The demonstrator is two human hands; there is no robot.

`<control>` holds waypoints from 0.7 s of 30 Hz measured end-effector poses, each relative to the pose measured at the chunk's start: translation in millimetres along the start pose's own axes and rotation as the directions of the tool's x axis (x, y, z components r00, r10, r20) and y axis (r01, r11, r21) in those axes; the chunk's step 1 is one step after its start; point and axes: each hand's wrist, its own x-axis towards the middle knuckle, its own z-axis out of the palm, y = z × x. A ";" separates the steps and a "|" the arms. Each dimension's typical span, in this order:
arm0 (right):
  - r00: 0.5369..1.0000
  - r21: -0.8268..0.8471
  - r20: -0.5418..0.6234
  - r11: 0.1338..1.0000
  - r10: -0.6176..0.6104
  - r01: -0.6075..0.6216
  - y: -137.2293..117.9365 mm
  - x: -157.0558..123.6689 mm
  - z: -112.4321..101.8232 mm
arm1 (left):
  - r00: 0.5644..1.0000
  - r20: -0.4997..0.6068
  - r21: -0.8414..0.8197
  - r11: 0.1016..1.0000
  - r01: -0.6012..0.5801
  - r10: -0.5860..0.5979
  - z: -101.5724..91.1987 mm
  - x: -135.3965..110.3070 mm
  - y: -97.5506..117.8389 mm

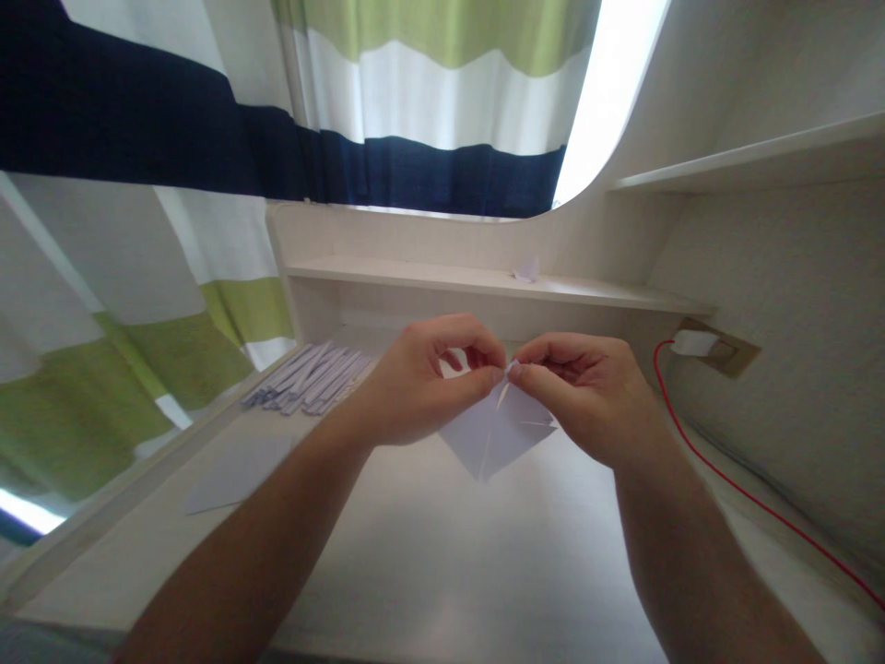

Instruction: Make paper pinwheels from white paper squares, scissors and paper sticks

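A folded white paper piece (494,432) hangs above the white desk (429,553), pointing down. My left hand (421,383) pinches its top edge with thumb and forefinger. My right hand (584,392) pinches the same top corner from the other side, so the fingertips of both hands nearly meet. Both hands are closed on the paper.
Several folded white paper strips (308,376) lie at the desk's back left. A flat white sheet (231,475) lies near the left edge. A small folded paper (526,268) sits on the low shelf (429,275). A red cable (747,493) runs from a wall plug (695,343). Striped curtain (138,277) on the left.
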 end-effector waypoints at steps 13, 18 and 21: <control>0.999 -0.066 -0.050 0.998 -0.004 0.000 4.1 1.7 -0.2 | 1.000 0.011 -0.113 0.993 0.030 -0.029 0.1 3.7 -14.0; 0.999 -0.047 -0.036 0.999 0.008 -0.010 4.8 1.9 -0.6 | 1.000 0.005 -0.127 0.992 0.027 -0.027 -0.4 3.4 -14.6; 0.999 -0.033 -0.029 0.999 0.017 -0.017 6.8 2.9 -1.1 | 0.999 -0.011 -0.158 0.987 0.031 -0.033 0.3 3.5 -13.5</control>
